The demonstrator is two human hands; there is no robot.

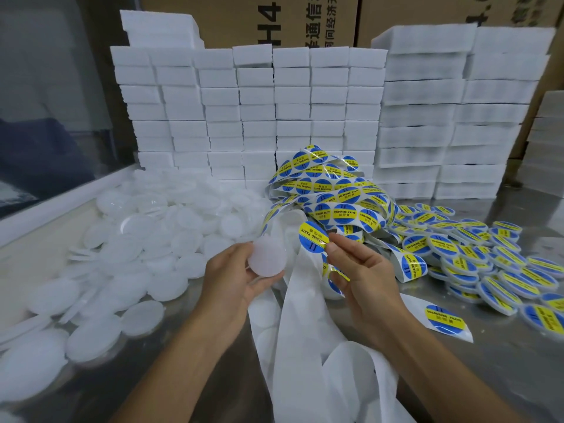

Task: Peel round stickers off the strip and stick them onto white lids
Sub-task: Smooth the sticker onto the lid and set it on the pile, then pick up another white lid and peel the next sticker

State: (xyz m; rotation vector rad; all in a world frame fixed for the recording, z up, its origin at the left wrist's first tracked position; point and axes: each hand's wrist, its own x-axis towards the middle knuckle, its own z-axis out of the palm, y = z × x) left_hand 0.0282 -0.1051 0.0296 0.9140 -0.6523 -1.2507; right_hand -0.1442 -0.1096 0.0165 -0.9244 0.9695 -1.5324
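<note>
My left hand [235, 276] holds a plain white round lid [267, 257] between thumb and fingers, its flat face turned up. Just right of it, my right hand [363, 273] pinches a round blue-and-yellow sticker [312, 236] by its lower edge, and the lower fingers of that hand also press against the strip. The sticker hangs in the air a little above and to the right of the lid, apart from it. The sticker strip [332, 193] lies in a tangled heap behind my hands. Its empty white backing [308, 331] trails down toward me.
A pile of bare white lids [131, 254] covers the metal table [503, 377] on the left. Several stickered lids [476, 261] lie heaped on the right. Stacked white foam blocks [274, 111] form a wall at the back, with cardboard boxes [259, 22] behind.
</note>
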